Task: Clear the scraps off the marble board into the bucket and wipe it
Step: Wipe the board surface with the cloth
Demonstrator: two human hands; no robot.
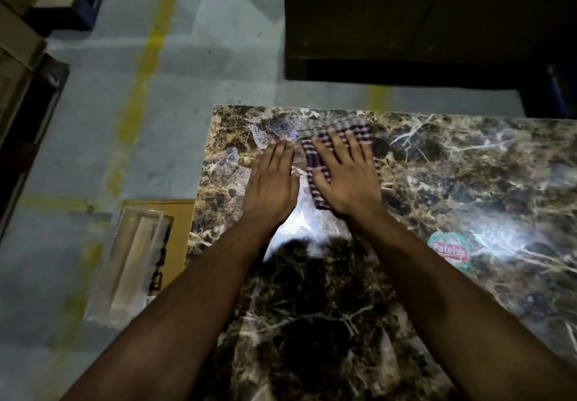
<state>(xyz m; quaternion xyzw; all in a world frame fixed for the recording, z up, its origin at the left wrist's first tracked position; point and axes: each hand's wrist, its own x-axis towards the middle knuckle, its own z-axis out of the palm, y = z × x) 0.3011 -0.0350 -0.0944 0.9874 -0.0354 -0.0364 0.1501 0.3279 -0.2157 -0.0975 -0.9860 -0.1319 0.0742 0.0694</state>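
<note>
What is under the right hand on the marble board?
A checked cloth lies under the right hand, flat on the marble board. The board surface beneath the cloth is covered, so any scraps there cannot be seen.

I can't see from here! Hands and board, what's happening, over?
Right hand flat on checked cloth. Left hand flat on brown marble board. Clear scraps at fingertips.

Near the far left corner of the marble board [406, 182], the right hand [346, 179] lies flat, fingers spread, on a checked cloth [359, 129]. The left hand [271, 182] lies flat just beside it, touching clear scraps [237, 163]. A round sticker [449, 251] sits toward the right.
</note>
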